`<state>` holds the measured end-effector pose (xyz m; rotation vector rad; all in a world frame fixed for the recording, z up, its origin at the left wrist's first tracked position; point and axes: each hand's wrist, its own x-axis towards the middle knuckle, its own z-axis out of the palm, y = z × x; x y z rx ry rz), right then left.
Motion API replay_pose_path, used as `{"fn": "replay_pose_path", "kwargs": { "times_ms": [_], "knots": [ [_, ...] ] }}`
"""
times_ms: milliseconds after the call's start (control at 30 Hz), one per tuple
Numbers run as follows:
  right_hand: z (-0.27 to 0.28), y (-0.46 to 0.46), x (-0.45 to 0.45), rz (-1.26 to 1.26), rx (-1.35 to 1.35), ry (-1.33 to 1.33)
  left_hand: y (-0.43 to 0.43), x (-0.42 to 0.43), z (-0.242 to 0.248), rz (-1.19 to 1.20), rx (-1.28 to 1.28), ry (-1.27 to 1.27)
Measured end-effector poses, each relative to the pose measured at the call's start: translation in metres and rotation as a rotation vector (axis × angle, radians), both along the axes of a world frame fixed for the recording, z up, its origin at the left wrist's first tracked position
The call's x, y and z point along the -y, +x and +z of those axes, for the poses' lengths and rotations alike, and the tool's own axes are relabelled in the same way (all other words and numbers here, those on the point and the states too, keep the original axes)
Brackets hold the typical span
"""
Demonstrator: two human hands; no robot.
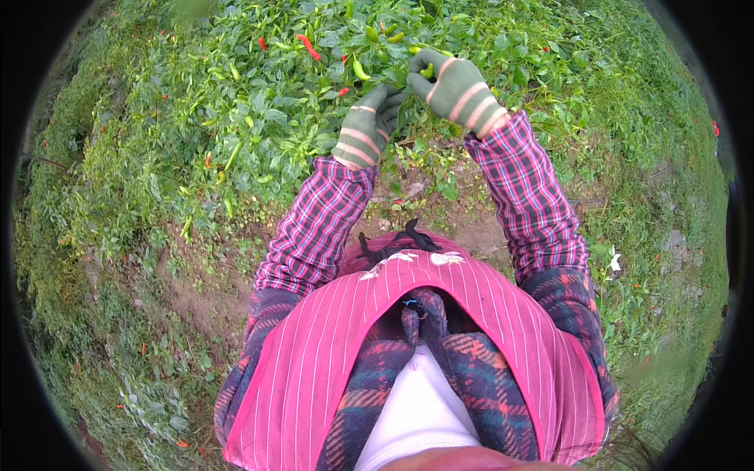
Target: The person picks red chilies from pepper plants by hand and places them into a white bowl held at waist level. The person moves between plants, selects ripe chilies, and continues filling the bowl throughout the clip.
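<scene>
Both hands wear green knit gloves with pale stripes and reach into chili pepper plants (277,106). My right hand (450,88) has its fingers curled around a small green chili pepper (427,71); whether that pepper is still on its stem cannot be told. Just left of it, my left hand (371,120) is among the leaves, palm side turned inward, its fingertips partly hidden by foliage. A pale green chili (360,70) hangs between and above the hands. Further up left is a red chili (308,47), and more green chilies (372,33) show above.
Bare soil with low weeds (412,191) lies between the plants and my body. A pink striped apron (312,353) covers my front. More plants with red and green chilies spread to the left, and a white flower (615,259) stands at right.
</scene>
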<state>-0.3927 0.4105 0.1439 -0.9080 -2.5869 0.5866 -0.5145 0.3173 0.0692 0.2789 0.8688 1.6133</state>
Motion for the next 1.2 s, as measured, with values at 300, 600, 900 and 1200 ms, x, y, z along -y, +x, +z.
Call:
{"fn": "replay_pose_path", "kwargs": {
  "times_ms": [300, 600, 900, 1200],
  "knots": [
    [-0.070, 0.025, 0.058, -0.007, -0.420, -0.946, 0.001, 0.051, -0.032, -0.081, -0.693, -0.270],
    [-0.075, 0.033, 0.057, 0.041, -0.473, -0.586, 0.022, 0.068, -0.010, -0.041, -0.745, -0.338],
    [-0.027, 0.092, 0.000, 0.326, -0.571, -0.602, -0.004, 0.088, -0.016, -0.037, -0.417, -0.174],
    [-0.038, 0.022, 0.090, 0.117, -0.424, -0.535, 0.010, 0.086, 0.007, -0.036, -0.628, -0.229]
  ]
}}
